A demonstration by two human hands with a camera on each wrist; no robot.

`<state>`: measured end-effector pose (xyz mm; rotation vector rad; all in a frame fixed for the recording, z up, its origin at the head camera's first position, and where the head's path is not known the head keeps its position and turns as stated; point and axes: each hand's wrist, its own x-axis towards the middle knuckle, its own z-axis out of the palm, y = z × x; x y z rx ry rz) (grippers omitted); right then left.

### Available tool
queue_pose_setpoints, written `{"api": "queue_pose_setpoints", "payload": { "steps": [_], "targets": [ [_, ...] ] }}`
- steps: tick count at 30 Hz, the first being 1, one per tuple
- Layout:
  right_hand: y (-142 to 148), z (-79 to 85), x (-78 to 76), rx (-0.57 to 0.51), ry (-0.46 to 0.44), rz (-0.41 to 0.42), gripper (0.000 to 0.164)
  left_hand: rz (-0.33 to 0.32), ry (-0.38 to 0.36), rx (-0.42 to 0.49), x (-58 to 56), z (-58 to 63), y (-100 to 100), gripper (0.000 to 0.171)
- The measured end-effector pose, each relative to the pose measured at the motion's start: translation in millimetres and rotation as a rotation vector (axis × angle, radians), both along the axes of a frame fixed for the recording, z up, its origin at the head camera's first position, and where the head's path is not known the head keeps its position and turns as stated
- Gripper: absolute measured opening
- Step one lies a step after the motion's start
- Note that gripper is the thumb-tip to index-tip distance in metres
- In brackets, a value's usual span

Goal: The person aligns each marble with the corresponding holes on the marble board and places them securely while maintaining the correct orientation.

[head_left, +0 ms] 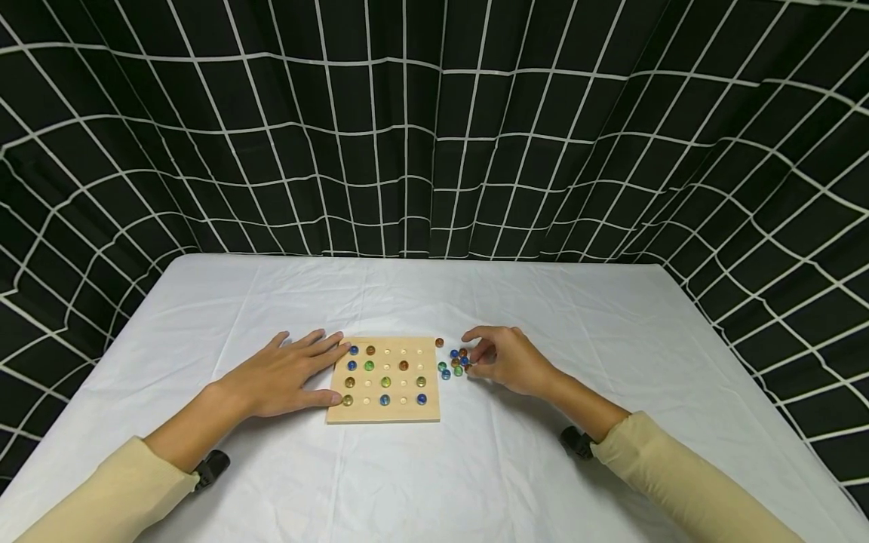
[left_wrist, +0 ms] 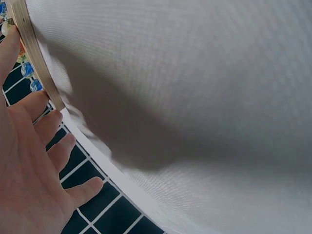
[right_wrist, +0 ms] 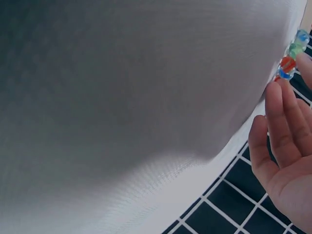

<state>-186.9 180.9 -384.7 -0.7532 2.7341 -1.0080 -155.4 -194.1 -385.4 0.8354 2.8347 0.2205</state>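
A square wooden board point(head_left: 394, 413) lies on the table with rows of round hollows, several of them filled with coloured glass marbles. My left hand point(head_left: 292, 377) lies with fingers spread at the board's left side, index fingertip and thumb tip at its edge; the left wrist view shows the fingers point(left_wrist: 36, 105) against the board's side point(left_wrist: 36, 53). Just right of the board is a loose cluster of marbles point(head_left: 455, 363). Over its right side my right hand point(head_left: 512, 362) reaches in, thumb and index finger apart. In the right wrist view, fingertips are right at an orange marble point(right_wrist: 287, 63) and its neighbours.
A white cloth point(head_left: 543, 467) with light creases covers the table. One brown marble point(head_left: 439, 342) sits apart from the cluster, near the board's upper right corner. Behind and at the sides hangs a black curtain point(head_left: 421, 151) with a white grid.
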Motion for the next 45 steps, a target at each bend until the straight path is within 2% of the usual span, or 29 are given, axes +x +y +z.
{"api": "queue_pose_setpoints", "payload": {
  "steps": [24, 33, 37, 45],
  "targets": [
    [-2, -1.1, 0.1, 0.059, 0.052, 0.010, 0.037, 0.005, -0.004, 0.002, -0.5, -3.9, 0, 0.087],
    [-1, 2.3, -1.8, -0.012, 0.072, 0.028, 0.035, 0.002, -0.001, 0.009, -0.5, -3.5, 0, 0.087],
    [-3, 3.7, -3.1, -0.060, 0.048, 0.042, 0.035, -0.002, 0.002, 0.010, -0.8, -3.5, 0, 0.087],
    [-16, 6.6, -9.1, -0.090, 0.031, 0.050, 0.035, -0.009, 0.010, 0.008, -0.5, -5.9, -2, 0.088]
  ]
}}
